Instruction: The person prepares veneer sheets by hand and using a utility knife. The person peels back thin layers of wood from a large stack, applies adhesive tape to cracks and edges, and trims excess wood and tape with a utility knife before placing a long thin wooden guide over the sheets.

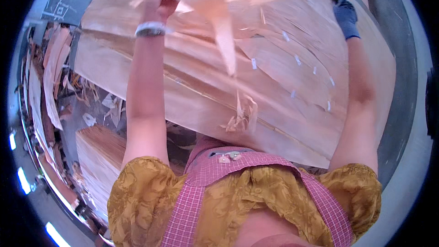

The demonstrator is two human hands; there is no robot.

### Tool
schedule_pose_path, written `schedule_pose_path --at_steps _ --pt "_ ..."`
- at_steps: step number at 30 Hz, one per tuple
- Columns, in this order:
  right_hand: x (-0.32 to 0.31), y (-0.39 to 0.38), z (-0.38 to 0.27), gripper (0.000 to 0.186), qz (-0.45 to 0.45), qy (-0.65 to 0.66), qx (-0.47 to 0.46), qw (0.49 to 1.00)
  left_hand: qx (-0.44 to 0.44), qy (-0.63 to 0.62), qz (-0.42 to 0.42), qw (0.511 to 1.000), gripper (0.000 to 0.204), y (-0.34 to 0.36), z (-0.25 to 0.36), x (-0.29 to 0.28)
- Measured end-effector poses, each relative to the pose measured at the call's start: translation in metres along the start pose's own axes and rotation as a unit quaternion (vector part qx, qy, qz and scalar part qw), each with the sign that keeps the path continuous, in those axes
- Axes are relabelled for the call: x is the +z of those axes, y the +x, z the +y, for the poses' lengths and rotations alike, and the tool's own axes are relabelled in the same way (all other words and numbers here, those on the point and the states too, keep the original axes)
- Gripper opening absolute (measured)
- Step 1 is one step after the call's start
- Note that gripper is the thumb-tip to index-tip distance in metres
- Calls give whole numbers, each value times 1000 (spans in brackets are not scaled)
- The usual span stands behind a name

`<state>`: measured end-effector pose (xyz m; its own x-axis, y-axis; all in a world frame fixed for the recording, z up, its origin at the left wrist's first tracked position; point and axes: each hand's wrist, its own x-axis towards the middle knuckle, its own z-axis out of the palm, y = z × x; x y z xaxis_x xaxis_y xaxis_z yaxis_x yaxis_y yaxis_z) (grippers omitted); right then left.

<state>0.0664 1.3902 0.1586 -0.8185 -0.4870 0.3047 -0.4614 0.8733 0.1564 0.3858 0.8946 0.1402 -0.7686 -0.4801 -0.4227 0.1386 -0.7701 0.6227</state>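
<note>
A torn, pale piece of wood veneer (219,13), blurred by motion, is raised above the large veneer sheet (283,119). My left hand (165,4), bare and with a band at the wrist, is closed on its left side. A pointed flap hangs from its middle, and a narrow strip runs right to my right hand (345,16). That hand wears a dark blue-grey glove; its fingers are closed at the strip's end. Small white tape pieces (254,63) dot the sheet, which has long creases and split edges. Curled veneer scraps (242,116) lie near my apron.
Left of the sheet is a stack of veneer (98,155), with torn scraps (112,107) on the floor around it. Long veneer offcuts (55,64) pile up farther left. A dark grey board (66,7) stands at the far left; a grey strip of floor (400,87) borders the right side.
</note>
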Motion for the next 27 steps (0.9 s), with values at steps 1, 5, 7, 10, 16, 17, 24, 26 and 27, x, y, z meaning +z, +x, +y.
schedule_pose_path --at_steps 1,5,7,10,16,17,24,26,27 --pt "-5 -1 48 35 -10 -49 22 998 13 -14 -62 998 18 17 -13 34" --pt "-51 -10 167 36 15 -95 128 987 47 -79 -205 975 4 50 -37 171" --pt "-92 -40 259 39 41 -114 149 981 10 -50 -294 955 10 48 -82 264" --pt "-130 -78 275 45 186 -101 86 974 -5 -75 -277 958 16 34 -141 342" --pt "-112 -172 16 40 238 280 -168 915 12 -98 -296 950 20 24 -181 430" --pt "-114 -178 -22 41 213 265 -241 909 9 -91 -301 949 20 21 -189 440" --pt "22 -105 148 20 4 -32 -237 971 14 -63 -292 954 14 29 -227 442" --pt "37 -137 299 18 -113 362 115 918 -17 -92 -260 961 13 24 -296 431" --pt "19 -114 303 18 -141 44 -16 989 2 -48 -282 958 14 51 -290 389"
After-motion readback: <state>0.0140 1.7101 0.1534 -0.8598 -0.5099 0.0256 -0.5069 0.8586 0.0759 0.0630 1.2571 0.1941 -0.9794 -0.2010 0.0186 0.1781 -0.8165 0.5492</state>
